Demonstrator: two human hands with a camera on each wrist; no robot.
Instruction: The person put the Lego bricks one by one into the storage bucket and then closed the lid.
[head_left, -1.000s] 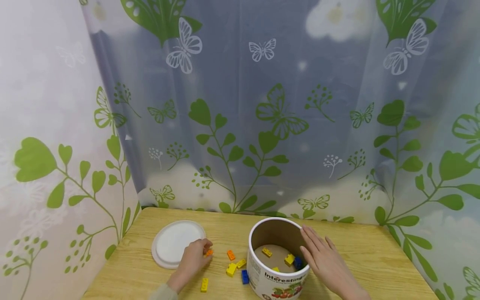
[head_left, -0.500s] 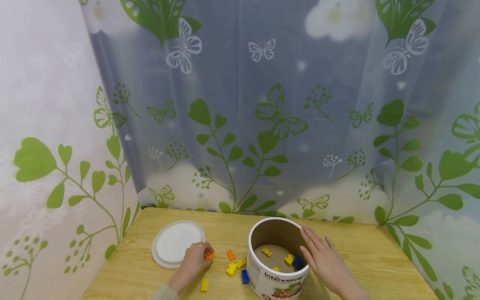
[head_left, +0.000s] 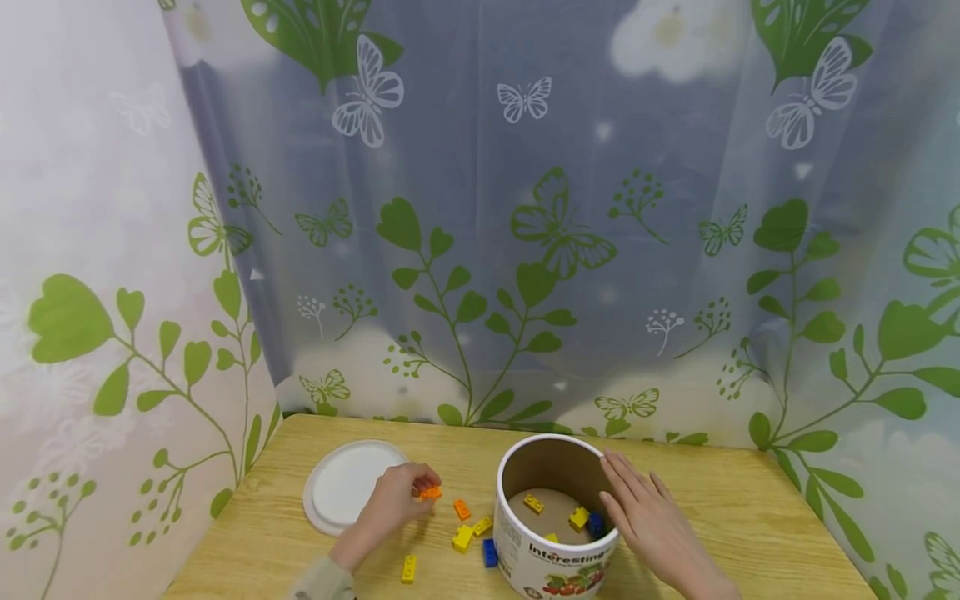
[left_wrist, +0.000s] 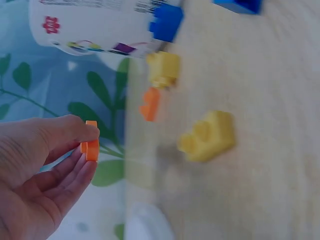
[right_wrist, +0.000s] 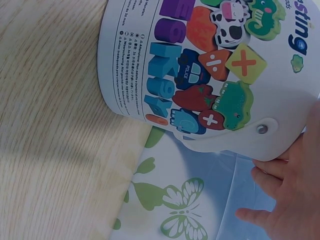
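Brick (head_left: 431,492) up, pinched in the left hand (head_left: 388,502)!

Orange, clear of the table (head_left: 450,454), near the white lid (head_left: 352,477). Steadying, apparently, with the right hand (head_left: 660,523): straight-fingered against the rim (head_left: 551,437) of the bucket (head_left: 517,542), gripping nothing. Looks like collecting, piece by piece, at the carrying stage. Next call, probably: swing right past the loose orange brick (head_left: 461,510), yellow bricks (head_left: 462,538) and blue brick (head_left: 490,553), clear the rim, release above the bricks inside (head_left: 577,518).
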